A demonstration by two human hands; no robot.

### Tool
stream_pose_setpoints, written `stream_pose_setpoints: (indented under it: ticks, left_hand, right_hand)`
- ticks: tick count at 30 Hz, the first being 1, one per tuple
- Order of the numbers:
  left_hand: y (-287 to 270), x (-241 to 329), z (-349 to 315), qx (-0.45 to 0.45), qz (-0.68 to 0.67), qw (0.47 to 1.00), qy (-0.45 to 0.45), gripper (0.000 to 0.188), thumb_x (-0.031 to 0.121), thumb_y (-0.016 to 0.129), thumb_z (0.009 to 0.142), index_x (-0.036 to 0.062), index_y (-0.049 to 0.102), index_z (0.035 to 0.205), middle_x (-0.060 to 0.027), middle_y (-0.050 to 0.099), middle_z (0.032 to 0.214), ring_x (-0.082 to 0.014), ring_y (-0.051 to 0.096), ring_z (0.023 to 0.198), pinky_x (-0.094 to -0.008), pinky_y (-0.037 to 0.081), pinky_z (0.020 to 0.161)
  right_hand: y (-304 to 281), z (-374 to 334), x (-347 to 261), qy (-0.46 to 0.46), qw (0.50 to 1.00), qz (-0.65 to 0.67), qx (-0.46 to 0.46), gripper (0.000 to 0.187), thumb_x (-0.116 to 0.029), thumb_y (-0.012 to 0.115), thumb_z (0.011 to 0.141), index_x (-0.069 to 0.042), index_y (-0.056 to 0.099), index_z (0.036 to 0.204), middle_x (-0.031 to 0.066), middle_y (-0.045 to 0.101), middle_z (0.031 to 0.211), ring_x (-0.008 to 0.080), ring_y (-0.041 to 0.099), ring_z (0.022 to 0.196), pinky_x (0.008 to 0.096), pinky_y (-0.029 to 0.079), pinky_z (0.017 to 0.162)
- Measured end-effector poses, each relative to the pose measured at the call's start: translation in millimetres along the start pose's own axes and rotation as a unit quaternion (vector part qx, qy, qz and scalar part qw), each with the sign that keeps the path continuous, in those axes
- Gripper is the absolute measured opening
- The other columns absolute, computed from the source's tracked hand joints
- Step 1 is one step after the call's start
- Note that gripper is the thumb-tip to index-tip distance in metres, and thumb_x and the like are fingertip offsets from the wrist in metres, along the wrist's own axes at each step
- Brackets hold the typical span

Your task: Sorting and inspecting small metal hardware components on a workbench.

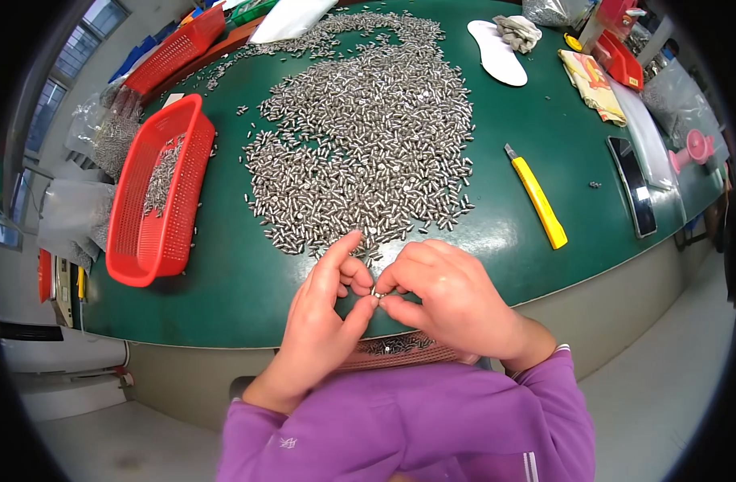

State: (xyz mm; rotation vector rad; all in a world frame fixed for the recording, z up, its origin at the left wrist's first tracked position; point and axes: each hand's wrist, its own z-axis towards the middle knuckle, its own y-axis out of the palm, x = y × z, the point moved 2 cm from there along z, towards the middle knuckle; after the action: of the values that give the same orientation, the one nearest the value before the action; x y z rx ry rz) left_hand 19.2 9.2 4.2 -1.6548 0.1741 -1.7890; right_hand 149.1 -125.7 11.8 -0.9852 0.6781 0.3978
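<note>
My left hand (324,309) and my right hand (444,297) meet over the near edge of the green table (247,297). Between their thumbs and forefingers is a small silvery metal part (376,294), pinched from both sides. It resembles the short bullet-shaped metal pins (384,128) spread in a wide heap just beyond my fingers. A basket (392,353) holding more of these pins sits below the table edge, close to my lap and partly hidden by my forearms.
On the left stands a red perforated basket (147,241) with some pins inside. To the right lie a yellow utility knife (537,201), a phone (633,185), a white insole (496,55) and a folded cloth (590,84). Bags of parts (115,145) stand at the far left.
</note>
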Motion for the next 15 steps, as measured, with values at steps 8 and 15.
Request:
stream_pose_setpoints:
  ticks: [8, 15]
  left_hand:
    - [-1.6, -2.0, 0.2, -0.004, -0.017, 1.0, -0.004, 0.077, -0.008, 0.071, 0.081, 0.0033, 0.04, 0.151, -0.0048, 0.06, 0.1, -0.0164, 0.059, 0.088, -0.031, 0.049, 0.08]
    - [1.9, -13.2, -2.2, 0.042, -0.063, 0.997, 0.002, 0.07, -0.011, 0.067, 0.084, 0.0009, 0.044, 0.149, -0.0052, 0.058, 0.106, -0.0111, 0.056, 0.091, -0.0251, 0.048, 0.083]
  right_hand:
    - [1.0, 0.2, -0.9, -0.023, 1.0, 0.001, 0.005, 0.012, -0.013, 0.075, 0.079, -0.01, 0.065, 0.086, 0.0071, 0.058, 0.08, 0.0298, 0.06, 0.077, 0.0426, 0.05, 0.068]
    - [-4.7, -21.3, -5.6, -0.014, 0.997, -0.04, -0.06, 0.012, -0.016, 0.074, 0.081, -0.011, 0.065, 0.088, 0.0068, 0.056, 0.085, 0.0294, 0.059, 0.085, 0.0442, 0.048, 0.076]
